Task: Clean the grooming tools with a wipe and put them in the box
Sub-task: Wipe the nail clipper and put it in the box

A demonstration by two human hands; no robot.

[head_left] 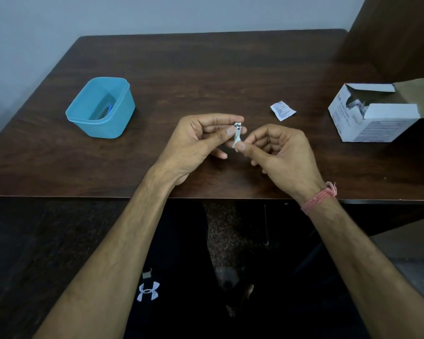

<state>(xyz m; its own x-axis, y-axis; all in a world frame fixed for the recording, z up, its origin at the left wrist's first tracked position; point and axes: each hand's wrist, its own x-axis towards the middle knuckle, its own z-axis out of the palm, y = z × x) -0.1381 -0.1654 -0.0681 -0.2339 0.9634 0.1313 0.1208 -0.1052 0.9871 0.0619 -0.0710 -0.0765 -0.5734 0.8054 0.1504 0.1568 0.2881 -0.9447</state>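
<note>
Above the near middle of the dark wooden counter (206, 69), a small metal nail clipper (237, 133) is held between both hands. Its long axis runs roughly away from the person, the jaw end pointing toward the far edge and the tail end toward the body. The left hand (196, 145) pinches the clipper near its head between thumb and forefinger, the other fingers curled behind. The right hand (279, 152) pinches the lower end, with a bit of pale wipe (238, 143) pressed against the metal under the thumb. A pink thread band (320, 195) circles the right wrist.

To the left, well apart from the hands, stands an open blue plastic box (101, 107); something blue lies at its bottom, too dim to name. To the right of the hands lies a torn white sachet (282, 110) flat on the counter. Farther right, an open white cardboard carton (372, 113) holds more paper packets.
</note>
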